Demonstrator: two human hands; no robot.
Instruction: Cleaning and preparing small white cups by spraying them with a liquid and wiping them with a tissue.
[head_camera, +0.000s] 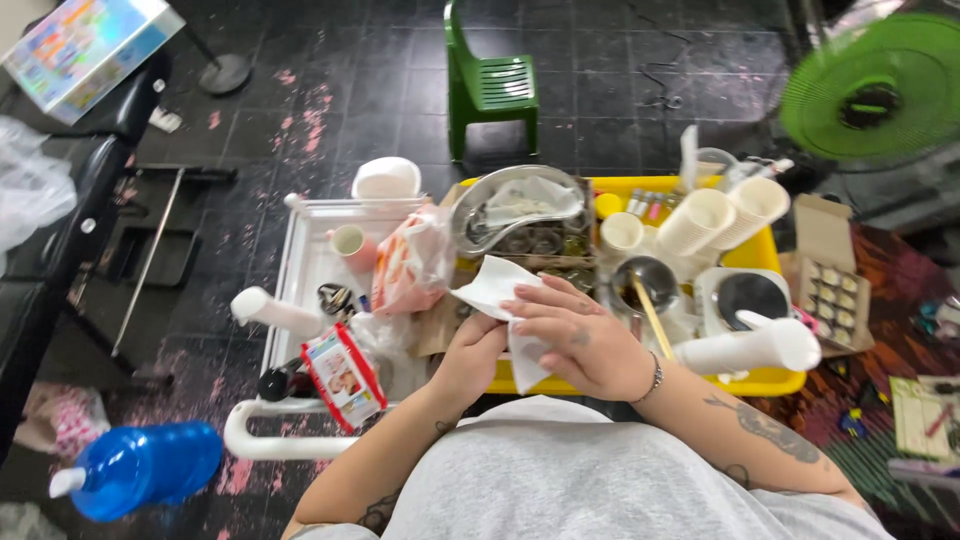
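Note:
Both of my hands meet over the front of a yellow tray (770, 382). My right hand (575, 335) lies on top, its fingers spread over a white paper towel (495, 285). My left hand (472, 352) is curled underneath and wrapped partly in the same towel. The towel's loose corner sticks up toward a kidney-shaped steel dish (515, 210). A small metal bowl (645, 280) with a wooden stick (655, 322) in it stands just right of my right hand.
A white cart (300, 270) at left holds a pink cup (350, 243), a wipes packet (343, 375) and a plastic bag (412, 262). Stacked paper cups (725, 215), a paper roll (750, 347), a carton of small vials (835, 290), a green chair (490, 85), a green fan (880, 90) and a blue bottle (140, 468) surround them.

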